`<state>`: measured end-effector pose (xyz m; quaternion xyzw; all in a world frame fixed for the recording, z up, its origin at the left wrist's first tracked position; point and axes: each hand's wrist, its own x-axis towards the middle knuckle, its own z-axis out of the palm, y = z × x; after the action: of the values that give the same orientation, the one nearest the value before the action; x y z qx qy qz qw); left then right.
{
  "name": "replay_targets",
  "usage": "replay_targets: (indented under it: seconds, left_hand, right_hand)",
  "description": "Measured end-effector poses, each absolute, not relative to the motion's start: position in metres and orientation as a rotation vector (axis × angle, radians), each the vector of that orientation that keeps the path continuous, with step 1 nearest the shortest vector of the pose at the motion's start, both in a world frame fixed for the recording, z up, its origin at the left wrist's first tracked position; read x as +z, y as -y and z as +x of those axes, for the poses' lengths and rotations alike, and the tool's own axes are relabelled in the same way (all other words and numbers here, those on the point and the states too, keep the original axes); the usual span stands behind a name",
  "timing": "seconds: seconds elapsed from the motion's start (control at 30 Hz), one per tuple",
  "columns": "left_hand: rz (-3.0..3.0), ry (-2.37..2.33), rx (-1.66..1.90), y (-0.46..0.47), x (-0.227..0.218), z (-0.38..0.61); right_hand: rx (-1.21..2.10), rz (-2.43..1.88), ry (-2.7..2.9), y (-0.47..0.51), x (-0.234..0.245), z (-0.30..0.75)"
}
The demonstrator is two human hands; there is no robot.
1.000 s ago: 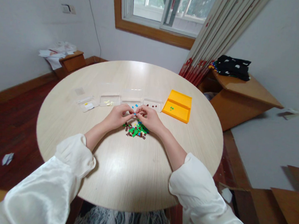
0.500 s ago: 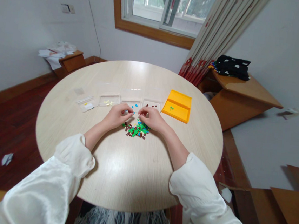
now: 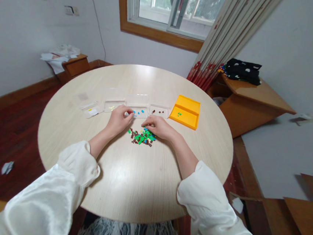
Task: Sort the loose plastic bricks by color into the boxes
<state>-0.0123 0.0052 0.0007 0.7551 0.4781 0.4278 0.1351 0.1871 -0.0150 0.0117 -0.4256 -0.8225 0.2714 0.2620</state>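
My left hand [image 3: 119, 120] is closed in a pinch at the near edge of a clear plastic box [image 3: 146, 113] that has several small blue bricks [image 3: 142, 111] in it. A bit of blue shows right at its fingertips. My right hand [image 3: 159, 126] reaches over the back of a loose pile of small toy bricks [image 3: 141, 137], mostly green and brown with some blue and yellow. Its thumb and fingers are bent together just above the pile's far edge; what they hold, if anything, is hidden.
On the round table [image 3: 128, 181] a clear box with pale yellow pieces [image 3: 111, 107] stands left and one with brown pieces [image 3: 159, 112] right. A yellow open case [image 3: 190, 122] with green pieces lies further right. A small clear box [image 3: 91, 115] is at the far left.
My left hand has moved left, away from the right hand, to the clear box with a blue brick. My right hand has lowered slightly toward the pile.
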Motion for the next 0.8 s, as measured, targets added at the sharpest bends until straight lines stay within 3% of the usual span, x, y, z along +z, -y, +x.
replay_targets:
  seconds: [0.47,0.8]
  left_hand:
    - [2.154,-1.503,1.278,-0.021,-0.012,-0.017]
    - [2.212,-1.289,1.215,-0.006,0.001,-0.011]
  right_hand:
    - [0.66,-1.247,2.205,0.016,0.006,0.181]
    - [0.544,-1.296,2.042,0.016,0.016,0.185]
